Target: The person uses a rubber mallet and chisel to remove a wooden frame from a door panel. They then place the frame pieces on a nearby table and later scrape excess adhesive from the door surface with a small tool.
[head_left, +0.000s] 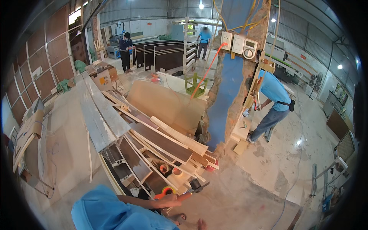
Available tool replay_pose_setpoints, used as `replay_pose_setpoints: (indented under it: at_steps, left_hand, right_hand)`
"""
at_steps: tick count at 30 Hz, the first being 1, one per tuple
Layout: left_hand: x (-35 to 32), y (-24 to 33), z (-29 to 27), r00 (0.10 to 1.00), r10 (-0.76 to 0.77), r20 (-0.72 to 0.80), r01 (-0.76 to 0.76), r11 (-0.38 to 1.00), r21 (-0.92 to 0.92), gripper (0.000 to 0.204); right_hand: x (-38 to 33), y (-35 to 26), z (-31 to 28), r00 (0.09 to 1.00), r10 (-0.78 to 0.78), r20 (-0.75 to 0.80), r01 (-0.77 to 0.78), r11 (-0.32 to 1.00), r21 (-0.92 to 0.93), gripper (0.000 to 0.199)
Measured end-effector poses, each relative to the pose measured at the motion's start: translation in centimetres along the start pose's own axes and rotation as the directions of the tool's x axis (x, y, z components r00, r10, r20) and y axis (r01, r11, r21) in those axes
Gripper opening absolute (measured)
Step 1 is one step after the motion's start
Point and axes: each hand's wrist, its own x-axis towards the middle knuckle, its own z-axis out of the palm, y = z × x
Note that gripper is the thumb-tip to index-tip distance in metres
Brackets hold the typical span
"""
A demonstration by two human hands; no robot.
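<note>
My left hand is closed around the orange handle of a hammer, whose dark head points away from me. Just beyond that hand, a roll of yellow-and-red tape lies among wood offcuts. At the lower edge, a small blurred patch of skin seems to be my right hand; its fingers cannot be made out. Long wooden strips and dark brown boards lie heaped ahead of my left hand, with brown tape rolls between them.
A grey metal-topped bench runs along the left of the heap. Ahead stands a blue pillar with broken edges, carrying sockets and an orange cable. A co-worker in blue bends right of it; two people stand farther back near dark panels.
</note>
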Motion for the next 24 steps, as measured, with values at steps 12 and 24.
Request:
replay_pose_setpoints:
  at_steps: [12, 24]
  left_hand:
    - [-3.9, -3.4, -3.4, 0.935, -0.116, -0.335, 0.112, 0.993, -0.031, 0.056]
    - [3.5, 3.9, 1.4, 0.835, 0.048, -0.548, -0.094, 0.994, -0.057, 0.045]
  right_hand:
    - [-0.3, 1.8, -1.6, 0.968, 0.251, -0.004, -0.249, 0.959, -0.134, 0.054]
    - [11.2, -12.8, -20.3, 0.991, 0.026, -0.131, -0.055, 0.974, -0.218, 0.043]
